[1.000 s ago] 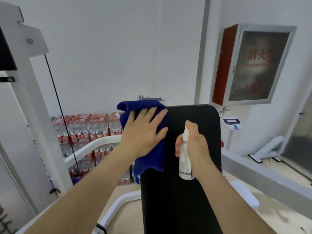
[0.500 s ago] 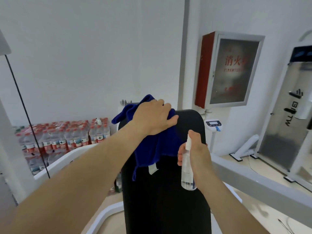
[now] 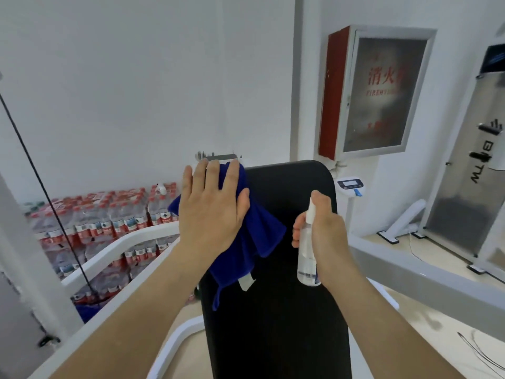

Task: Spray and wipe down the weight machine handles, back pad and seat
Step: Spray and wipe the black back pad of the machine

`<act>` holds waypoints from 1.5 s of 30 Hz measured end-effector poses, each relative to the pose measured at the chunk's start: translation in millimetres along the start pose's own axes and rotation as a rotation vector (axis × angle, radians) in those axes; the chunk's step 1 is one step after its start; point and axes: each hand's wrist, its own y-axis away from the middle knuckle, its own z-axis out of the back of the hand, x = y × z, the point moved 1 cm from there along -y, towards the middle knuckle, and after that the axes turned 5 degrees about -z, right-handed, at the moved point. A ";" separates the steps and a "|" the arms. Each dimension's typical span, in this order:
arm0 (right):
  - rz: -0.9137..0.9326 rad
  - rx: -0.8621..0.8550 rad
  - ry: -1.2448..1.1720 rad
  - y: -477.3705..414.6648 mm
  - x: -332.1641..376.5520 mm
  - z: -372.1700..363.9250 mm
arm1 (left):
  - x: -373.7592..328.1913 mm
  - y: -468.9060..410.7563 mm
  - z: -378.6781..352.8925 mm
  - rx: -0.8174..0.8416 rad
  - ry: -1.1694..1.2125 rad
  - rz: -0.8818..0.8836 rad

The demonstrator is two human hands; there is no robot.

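While the left hand (image 3: 211, 212) lies spread flat on the blue cloth (image 3: 251, 242) at the back pad (image 3: 276, 310) top-left corner | right hand (image 3: 325, 239) wrapped around spray bottle (image 3: 307, 258), off the pad | advice: keep palm pressure even, overlap downward strokes, cover both edges.

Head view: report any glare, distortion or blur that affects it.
Head view: glare washes out the red lettering on the fire cabinet; the wide-angle lens bends the white frame rail and tilts the walls; lighting is soft and even; left hand, blue cloth and spray bottle look reasonably sharp.
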 end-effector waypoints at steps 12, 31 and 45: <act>0.031 -0.094 -0.009 -26.2 5.9 44.3 | -110.5 -87.5 -8.4 0.052 0.022 -0.264; -0.064 -0.034 -0.093 -3.8 -18.7 91.4 | -136.2 14.9 -42.7 0.101 0.050 -0.464; -0.150 0.040 -0.035 -6.7 -28.0 115.2 | -84.0 -85.5 4.6 0.257 0.017 -0.240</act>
